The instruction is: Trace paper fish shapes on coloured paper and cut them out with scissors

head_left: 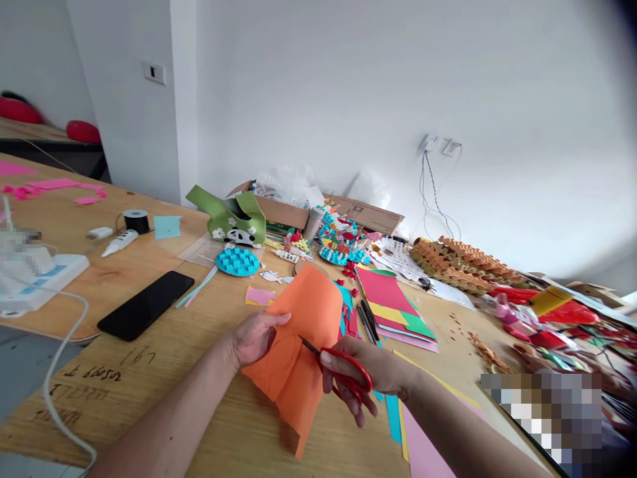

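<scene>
The left hand (251,340) is closed in a pinch on the left edge of the orange paper (311,299), its thumb flat on the near face and the fingers partly hidden by the sheet. The right hand (381,364) grips the red scissors (367,380) by the handles, thumb on the upper loop, other fingers around the lower one, some of them loosely spread. The paper is between the two hands, above the table (223,425), its upper part curved and a lower corner hanging down. The dark blades point left and overlap the paper; how far apart they stand cannot be told.

Beyond the paper, near the wall, is a cardboard box (286,214), with a green bag (239,219) just in front of its left end. Coloured sheets (385,291) lie stacked to the right of the paper, a black phone (146,305) to the left. A blue disc (237,262) lies in front of the bag. Smallest are the dark pens (367,324), side by side between the paper and the sheets.
</scene>
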`<state>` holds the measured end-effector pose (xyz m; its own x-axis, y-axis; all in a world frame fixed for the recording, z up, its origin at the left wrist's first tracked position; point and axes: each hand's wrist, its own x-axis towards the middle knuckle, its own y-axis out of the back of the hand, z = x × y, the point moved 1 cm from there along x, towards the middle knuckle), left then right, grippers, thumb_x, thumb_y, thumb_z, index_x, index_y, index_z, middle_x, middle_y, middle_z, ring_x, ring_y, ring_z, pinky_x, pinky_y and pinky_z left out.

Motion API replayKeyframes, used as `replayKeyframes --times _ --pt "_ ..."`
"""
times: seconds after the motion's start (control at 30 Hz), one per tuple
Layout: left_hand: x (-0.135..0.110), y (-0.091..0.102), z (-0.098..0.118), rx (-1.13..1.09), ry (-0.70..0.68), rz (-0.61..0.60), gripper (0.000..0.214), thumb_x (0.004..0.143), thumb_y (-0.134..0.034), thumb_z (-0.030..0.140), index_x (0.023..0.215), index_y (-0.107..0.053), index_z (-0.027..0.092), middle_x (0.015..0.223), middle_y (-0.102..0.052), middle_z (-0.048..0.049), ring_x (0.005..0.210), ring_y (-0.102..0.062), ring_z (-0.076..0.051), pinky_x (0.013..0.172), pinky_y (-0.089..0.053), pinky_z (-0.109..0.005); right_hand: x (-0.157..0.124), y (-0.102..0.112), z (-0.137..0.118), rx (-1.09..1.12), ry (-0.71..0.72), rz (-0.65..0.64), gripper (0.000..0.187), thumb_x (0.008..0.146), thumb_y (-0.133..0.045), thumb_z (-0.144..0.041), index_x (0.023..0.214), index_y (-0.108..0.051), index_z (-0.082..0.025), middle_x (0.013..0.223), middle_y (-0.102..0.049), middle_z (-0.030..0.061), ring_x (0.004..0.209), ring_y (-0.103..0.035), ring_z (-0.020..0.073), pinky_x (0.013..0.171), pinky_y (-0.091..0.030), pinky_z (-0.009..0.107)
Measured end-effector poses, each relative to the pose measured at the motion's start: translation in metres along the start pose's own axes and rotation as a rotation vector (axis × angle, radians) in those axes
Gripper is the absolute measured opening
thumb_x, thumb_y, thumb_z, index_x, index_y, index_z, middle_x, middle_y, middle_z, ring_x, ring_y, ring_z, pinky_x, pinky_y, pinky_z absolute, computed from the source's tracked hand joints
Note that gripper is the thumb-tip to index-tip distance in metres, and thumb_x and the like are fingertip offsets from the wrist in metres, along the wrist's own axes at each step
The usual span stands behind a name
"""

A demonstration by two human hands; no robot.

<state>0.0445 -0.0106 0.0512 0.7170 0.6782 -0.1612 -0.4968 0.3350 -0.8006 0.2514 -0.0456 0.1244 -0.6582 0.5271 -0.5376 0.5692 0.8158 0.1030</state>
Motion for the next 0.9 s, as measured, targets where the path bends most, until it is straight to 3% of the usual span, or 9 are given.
replayKeyframes --times 0.37,0.6,0.73,0.9 --pt "0.002 0.004 0.0 0.034 0.059 -0.021 0.037 0.08 -0.06 0.024 0.11 -0.065 0.004 0.096 -0.073 -0.0163 0.1 -0.066 -0.029 0.095 -0.044 -0.041 0.005 0.0 0.009 0.088 0.055 -0.059 0.059 0.083 -0.048 -0.069 0.08 -0.059 -0.012 0.046 -0.059 -0.0016 0.032 -0.055 0.0096 0.029 -0.036 0.014" --pt "0.003 0.007 0.0 0.064 0.037 -0.019 0.034 0.08 -0.061 0.027 0.106 -0.067 0.005 0.096 -0.074 -0.0157 0.099 -0.067 -0.029 0.096 -0.044 -0.041 0.004 -0.005 0.009 0.085 0.017 0.004 0.057 0.081 -0.05 -0.069 0.074 -0.058 -0.013 0.039 -0.054 -0.0036 0.028 -0.05 0.0082 0.024 -0.026 0.012" --pt "0.002 0.007 -0.001 0.102 -0.018 -0.052 0.036 0.079 -0.065 0.03 0.106 -0.067 0.007 0.102 -0.072 -0.0169 0.102 -0.065 -0.03 0.095 -0.044 -0.044 0.004 -0.005 0.01 0.09 -0.004 0.037 0.057 0.079 -0.052 -0.069 0.072 -0.058 -0.012 0.039 -0.054 -0.0026 0.028 -0.051 0.0092 0.023 -0.026 0.012" --pt "0.0 0.004 -0.002 0.246 -0.129 -0.133 0.055 0.063 -0.076 0.009 0.116 -0.063 0.017 0.112 -0.069 -0.0125 0.107 -0.063 -0.029 0.095 -0.044 -0.043 0.005 -0.005 0.013 0.075 -0.044 0.065 0.057 0.08 -0.053 -0.068 0.074 -0.057 -0.012 0.041 -0.054 -0.0022 0.029 -0.052 0.0089 0.025 -0.027 0.011"
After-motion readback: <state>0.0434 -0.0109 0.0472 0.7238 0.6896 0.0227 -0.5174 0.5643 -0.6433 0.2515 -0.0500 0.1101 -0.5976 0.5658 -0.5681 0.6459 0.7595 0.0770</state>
